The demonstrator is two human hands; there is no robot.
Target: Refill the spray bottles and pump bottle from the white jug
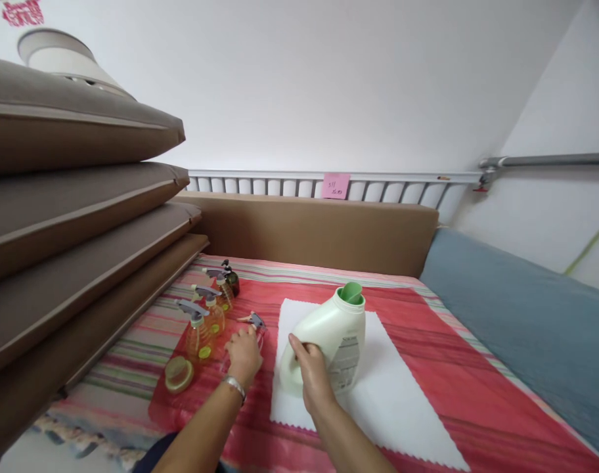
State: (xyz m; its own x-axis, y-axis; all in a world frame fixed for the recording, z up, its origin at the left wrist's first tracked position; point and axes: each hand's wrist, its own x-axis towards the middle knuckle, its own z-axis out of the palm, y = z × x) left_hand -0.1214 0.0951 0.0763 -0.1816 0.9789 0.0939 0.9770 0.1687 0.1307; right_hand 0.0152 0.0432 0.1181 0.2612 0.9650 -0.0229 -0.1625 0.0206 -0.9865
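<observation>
The white detergent jug (341, 328) in my right hand (312, 374) is uncapped, green spout showing, its base on the white cloth (402, 394). My left hand (243, 355) holds a clear spray bottle (254, 322) with a grey trigger, just left of it.

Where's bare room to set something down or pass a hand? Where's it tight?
Free: white cloth right of the jug; red cover from there to the blue mattress; strip behind the jug up to the brown board. Tight: left of the jug, where the left hand grips a clear spray bottle beside the row of spray bottles. Right hand holds the jug.
</observation>
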